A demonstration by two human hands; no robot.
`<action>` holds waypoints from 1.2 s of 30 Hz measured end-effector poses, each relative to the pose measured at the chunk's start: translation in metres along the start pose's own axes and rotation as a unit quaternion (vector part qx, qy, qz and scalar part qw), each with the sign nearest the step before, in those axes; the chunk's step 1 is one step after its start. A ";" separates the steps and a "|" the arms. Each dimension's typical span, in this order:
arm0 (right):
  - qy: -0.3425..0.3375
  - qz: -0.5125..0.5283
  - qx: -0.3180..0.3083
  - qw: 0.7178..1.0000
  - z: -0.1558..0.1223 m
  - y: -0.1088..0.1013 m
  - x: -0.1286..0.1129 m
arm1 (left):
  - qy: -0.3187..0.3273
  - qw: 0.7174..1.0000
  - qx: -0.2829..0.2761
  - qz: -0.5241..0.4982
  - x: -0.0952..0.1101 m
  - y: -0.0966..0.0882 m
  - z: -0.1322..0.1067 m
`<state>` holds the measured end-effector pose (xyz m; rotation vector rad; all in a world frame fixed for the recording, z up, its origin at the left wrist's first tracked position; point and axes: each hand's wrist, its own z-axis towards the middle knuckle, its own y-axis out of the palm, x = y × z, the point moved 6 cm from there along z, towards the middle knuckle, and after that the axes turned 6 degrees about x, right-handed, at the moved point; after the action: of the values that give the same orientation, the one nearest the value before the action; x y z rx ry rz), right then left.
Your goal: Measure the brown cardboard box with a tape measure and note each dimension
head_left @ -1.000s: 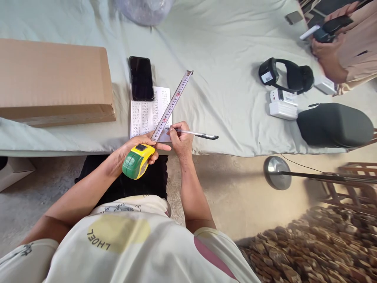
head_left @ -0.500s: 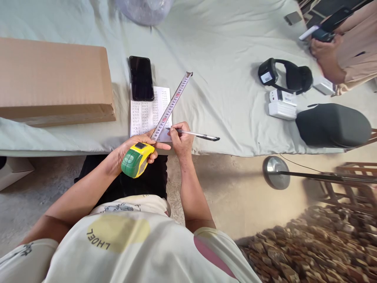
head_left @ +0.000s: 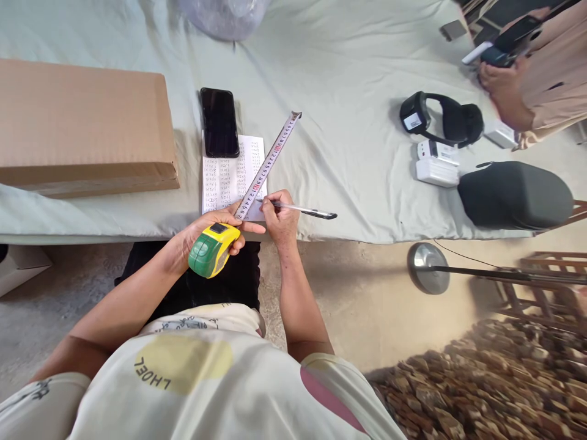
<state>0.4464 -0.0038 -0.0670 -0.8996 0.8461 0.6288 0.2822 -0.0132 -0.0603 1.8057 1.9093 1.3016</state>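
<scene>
My left hand (head_left: 220, 226) is closed round a green and yellow tape measure (head_left: 207, 252) at the table's near edge. The blade (head_left: 267, 164) sticks out up and to the right, crossing over a sheet of paper (head_left: 211, 183) written in columns. Pinched in my right hand (head_left: 280, 221) is a pen (head_left: 306, 211), its tip close to the paper's lower right part and its back end pointing right. A black phone (head_left: 219, 122) lies over the top left of the sheet. The blade and my hands hide some of the writing.
A cardboard box (head_left: 87, 125) takes up the table's left side. To the right lie a black headset (head_left: 440, 117), small white boxes (head_left: 437, 172) and a dark case (head_left: 516, 195). Another person's hand (head_left: 504, 82) holds a dark device at the upper right. A lamp-like stand (head_left: 428, 267) is below.
The back end of the pen has shifted slightly left and my right hand has moved a little. My left hand keeps the tape measure almost still. The view has shifted slightly.
</scene>
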 end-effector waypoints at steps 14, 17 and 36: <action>-0.001 0.001 0.026 1.000 -0.002 -0.002 0.002 | 0.015 1.000 -0.002 0.012 0.000 0.001 -0.001; -0.011 -0.010 0.021 1.000 -0.001 -0.001 0.002 | 0.009 1.000 0.003 0.016 0.000 0.000 -0.001; -0.024 -0.029 0.052 0.998 -0.002 -0.004 0.002 | 0.016 1.000 -0.007 0.016 -0.001 0.001 0.000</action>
<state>0.4496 -0.0077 -0.0676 -0.8084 0.7991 0.5490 0.2829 -0.0143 -0.0595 1.8285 1.8901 1.3575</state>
